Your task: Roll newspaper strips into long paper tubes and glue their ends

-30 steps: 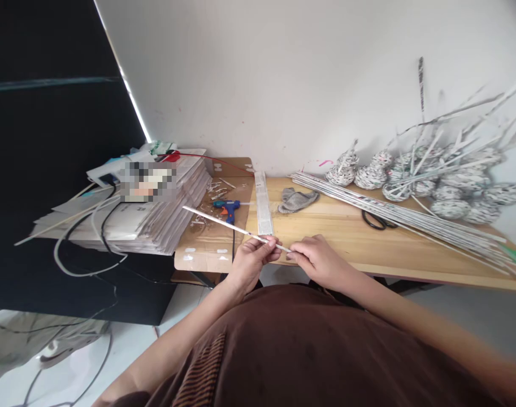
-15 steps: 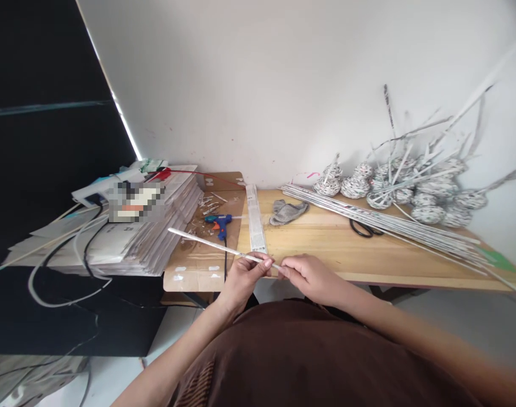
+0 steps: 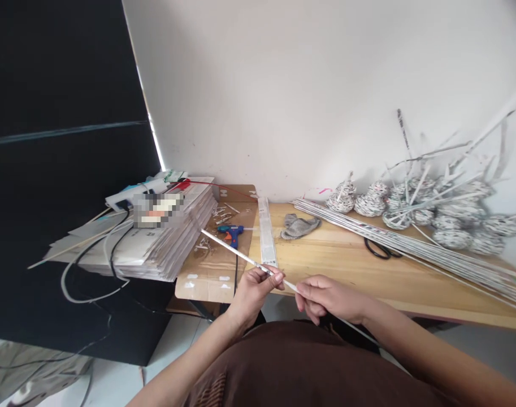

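A thin white paper stick [image 3: 230, 249] slants from above the cardboard down to my hands. My left hand [image 3: 256, 288] pinches it between thumb and fingers, close to the table's front edge. To the right, my right hand [image 3: 325, 297] closes its thumb and index finger on the stick's lower part, and a thin pale length shows below that hand. Beyond my left hand, a flat newspaper strip [image 3: 267, 232] lies on the table. A blue glue gun [image 3: 232, 233] rests on the cardboard [image 3: 207, 277] to the left.
A tall paper stack [image 3: 156, 249] with cables stands at left. On the wooden table [image 3: 325, 260] lie a grey cloth [image 3: 300, 226], black-handled scissors [image 3: 378, 247] and a bundle of paper sticks [image 3: 393, 240]. Woven paper gourd shapes [image 3: 370, 203] sit at the back right.
The view has shifted, so the scene sits lower and further right. My right hand has moved away from my left along the stick, and a thin length now shows below it.
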`<state>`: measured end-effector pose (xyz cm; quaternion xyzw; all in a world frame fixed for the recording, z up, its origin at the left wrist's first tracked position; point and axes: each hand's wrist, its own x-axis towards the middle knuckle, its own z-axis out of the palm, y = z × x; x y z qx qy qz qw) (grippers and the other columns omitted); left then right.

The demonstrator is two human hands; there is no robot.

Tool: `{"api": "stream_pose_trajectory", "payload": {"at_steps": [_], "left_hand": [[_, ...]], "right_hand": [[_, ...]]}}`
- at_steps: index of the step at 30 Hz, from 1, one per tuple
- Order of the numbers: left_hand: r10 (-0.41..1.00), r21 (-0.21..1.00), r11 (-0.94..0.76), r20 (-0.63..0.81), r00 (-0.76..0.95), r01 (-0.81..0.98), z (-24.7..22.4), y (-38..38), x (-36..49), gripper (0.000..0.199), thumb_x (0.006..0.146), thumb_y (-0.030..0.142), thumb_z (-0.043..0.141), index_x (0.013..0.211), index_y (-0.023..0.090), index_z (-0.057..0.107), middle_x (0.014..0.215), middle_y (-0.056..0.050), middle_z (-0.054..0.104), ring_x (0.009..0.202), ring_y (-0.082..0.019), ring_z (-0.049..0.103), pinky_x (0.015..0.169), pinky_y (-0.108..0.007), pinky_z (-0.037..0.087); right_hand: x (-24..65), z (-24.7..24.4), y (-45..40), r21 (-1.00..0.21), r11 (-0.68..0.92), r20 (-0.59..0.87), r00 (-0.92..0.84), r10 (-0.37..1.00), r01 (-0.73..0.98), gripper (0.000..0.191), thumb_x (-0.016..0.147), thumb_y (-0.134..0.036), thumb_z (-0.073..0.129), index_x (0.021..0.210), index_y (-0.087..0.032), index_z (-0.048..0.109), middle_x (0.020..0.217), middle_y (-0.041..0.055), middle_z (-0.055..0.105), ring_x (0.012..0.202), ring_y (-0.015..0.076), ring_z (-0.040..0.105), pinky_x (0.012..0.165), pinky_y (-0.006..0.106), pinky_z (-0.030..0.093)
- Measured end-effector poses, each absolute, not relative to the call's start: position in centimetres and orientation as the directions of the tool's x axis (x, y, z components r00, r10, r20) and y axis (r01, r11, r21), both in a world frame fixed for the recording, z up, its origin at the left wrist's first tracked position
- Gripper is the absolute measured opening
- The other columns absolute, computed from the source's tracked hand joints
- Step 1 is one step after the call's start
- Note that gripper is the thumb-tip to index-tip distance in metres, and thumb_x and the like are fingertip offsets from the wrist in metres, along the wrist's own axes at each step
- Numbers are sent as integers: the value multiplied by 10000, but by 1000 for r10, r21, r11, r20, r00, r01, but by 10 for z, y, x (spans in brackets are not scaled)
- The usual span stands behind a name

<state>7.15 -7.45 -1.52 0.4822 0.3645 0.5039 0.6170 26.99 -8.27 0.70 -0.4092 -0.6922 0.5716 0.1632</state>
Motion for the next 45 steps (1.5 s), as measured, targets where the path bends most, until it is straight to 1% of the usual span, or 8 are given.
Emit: {"api": "stream_pose_trajectory", "payload": {"at_steps": [6, 11, 16, 22, 27, 32, 41, 45], "left_hand": [[966, 917, 162, -72, 249, -365, -17, -75, 74, 254, 711, 338, 766, 812, 138, 645, 673, 9, 575, 633, -99, 555, 714, -268, 458], [965, 919, 156, -64, 254, -362, -18, -76, 75, 275, 694, 359, 775, 793, 132, 655, 692, 3, 570, 647, -97, 546, 695, -250, 447], [970, 932, 121, -37, 242, -342, -20, -76, 77, 294, 686, 398, 771, 776, 139, 666, 650, -2, 586, 631, -113, 553, 676, -255, 440], [971, 936, 105, -24, 237, -335, -23, -76, 77, 289, 685, 384, 775, 787, 135, 670, 639, -13, 604, 617, -115, 552, 668, -254, 437], [978, 931, 113, -43, 204, -346, -26, -74, 78, 298, 673, 379, 785, 786, 131, 666, 666, -12, 590, 623, -112, 554, 660, -250, 444], [975, 938, 93, -18, 220, -334, -23, -75, 77, 296, 668, 392, 784, 778, 139, 678, 645, -16, 594, 619, -124, 556, 662, -259, 452], [962, 945, 62, 28, 271, -320, -27, -73, 74, 253, 701, 365, 765, 797, 144, 687, 668, -20, 602, 641, -123, 547, 680, -262, 443], [976, 950, 50, 20, 219, -309, -26, -73, 74, 250, 706, 366, 761, 792, 143, 689, 671, -22, 607, 636, -123, 551, 671, -260, 441]], "right_hand": [[268, 7, -84, -721, 398, 107, -477, 872, 567, 432, 912, -564, 420, 791, -184, 585, 722, 34, 561, 712, 174, 519, 705, 298, 395], [272, 0, -82, -918, 9, -253, -602, 757, 396, 546, 944, -602, 252, 855, -171, 575, 542, -37, 411, 551, 145, 496, 609, 275, 421], [270, -1, -83, -771, 328, 30, -484, 875, 545, 446, 893, -587, 440, 749, -184, 565, 675, 18, 516, 649, 157, 484, 630, 273, 380], [273, -4, -83, -914, -38, -289, -581, 761, 405, 526, 926, -615, 305, 820, -170, 565, 526, -40, 400, 536, 140, 481, 590, 268, 414], [269, -7, -85, -724, 346, 30, -474, 880, 597, 428, 908, -566, 410, 784, -192, 576, 720, 39, 565, 701, 180, 509, 661, 290, 394], [274, -10, -82, -926, -129, -327, -583, 744, 354, 547, 922, -635, 283, 863, -172, 568, 512, -61, 355, 475, 122, 432, 547, 264, 402], [270, -12, -84, -944, -230, -329, -637, 697, 236, 509, 908, -645, 321, 788, -188, 511, 456, -86, 284, 435, 112, 380, 519, 257, 385], [269, -7, -88, -860, 162, -137, -523, 841, 485, 430, 906, -592, 406, 811, -194, 536, 632, -1, 533, 595, 148, 483, 599, 275, 367]]}}
